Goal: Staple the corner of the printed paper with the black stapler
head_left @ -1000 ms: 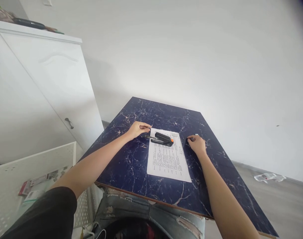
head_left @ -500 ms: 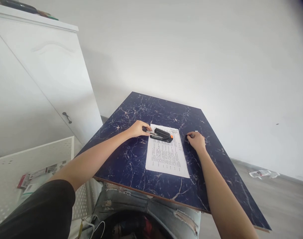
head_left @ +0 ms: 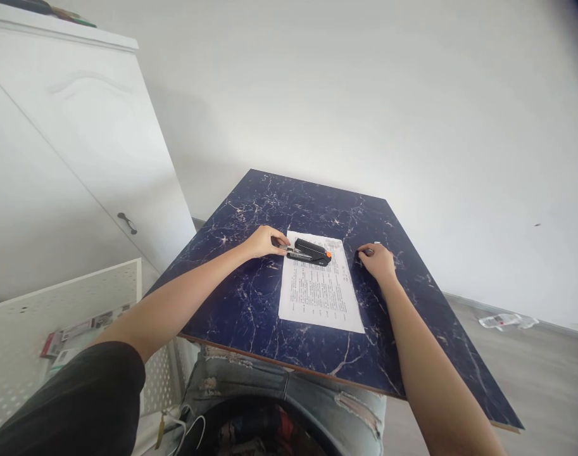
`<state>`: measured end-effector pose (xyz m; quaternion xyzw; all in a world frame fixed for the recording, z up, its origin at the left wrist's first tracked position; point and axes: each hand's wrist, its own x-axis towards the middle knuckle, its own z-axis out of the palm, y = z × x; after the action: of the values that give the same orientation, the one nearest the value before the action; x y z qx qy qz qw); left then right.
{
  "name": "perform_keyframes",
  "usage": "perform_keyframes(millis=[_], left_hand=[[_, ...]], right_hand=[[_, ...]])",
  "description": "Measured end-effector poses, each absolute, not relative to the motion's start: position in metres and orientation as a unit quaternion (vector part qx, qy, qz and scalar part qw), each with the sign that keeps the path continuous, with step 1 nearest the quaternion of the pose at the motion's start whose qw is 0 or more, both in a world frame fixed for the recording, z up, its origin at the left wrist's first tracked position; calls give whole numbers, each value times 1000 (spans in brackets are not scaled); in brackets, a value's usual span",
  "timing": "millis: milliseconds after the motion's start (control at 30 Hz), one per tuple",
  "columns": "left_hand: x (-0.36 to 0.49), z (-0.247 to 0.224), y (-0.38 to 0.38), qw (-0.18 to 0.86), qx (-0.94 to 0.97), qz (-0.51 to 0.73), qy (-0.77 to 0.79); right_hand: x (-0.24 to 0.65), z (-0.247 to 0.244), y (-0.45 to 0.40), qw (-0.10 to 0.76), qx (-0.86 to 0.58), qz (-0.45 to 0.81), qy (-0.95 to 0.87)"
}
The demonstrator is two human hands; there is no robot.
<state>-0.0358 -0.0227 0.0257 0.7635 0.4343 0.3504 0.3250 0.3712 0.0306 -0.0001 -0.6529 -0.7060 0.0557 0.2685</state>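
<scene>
A black stapler [head_left: 313,252] with an orange tip lies across the upper part of a printed sheet of paper [head_left: 320,297]. My left hand [head_left: 268,242] is closed at the stapler's left end. Between its fingers shows a dark piece with a thin metallic part reaching towards the stapler. To the right of the paper, my right hand [head_left: 378,258] rests on the table with thumb and fingers pinched together. Something small and dark shows at its fingertips, too small to name. A small white bit [head_left: 376,243] pokes out just behind that hand.
The dark blue marbled table [head_left: 251,316] stands against a white wall. Left are a white cabinet [head_left: 80,126] and a perforated white bin [head_left: 122,285] with packets inside. A clear plastic item [head_left: 507,322] lies on the floor at the right.
The camera view has shifted slightly. Both hands, the stapler and the paper keep nearly the same places; my right-hand fingers have moved only a little.
</scene>
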Motion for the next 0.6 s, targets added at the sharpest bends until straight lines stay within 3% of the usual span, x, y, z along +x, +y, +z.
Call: perform_keyframes(millis=[600], left_hand=[[-36,29,-25,317,778,347,417]], right_hand=[[370,2,27,277,-653,61,-702]])
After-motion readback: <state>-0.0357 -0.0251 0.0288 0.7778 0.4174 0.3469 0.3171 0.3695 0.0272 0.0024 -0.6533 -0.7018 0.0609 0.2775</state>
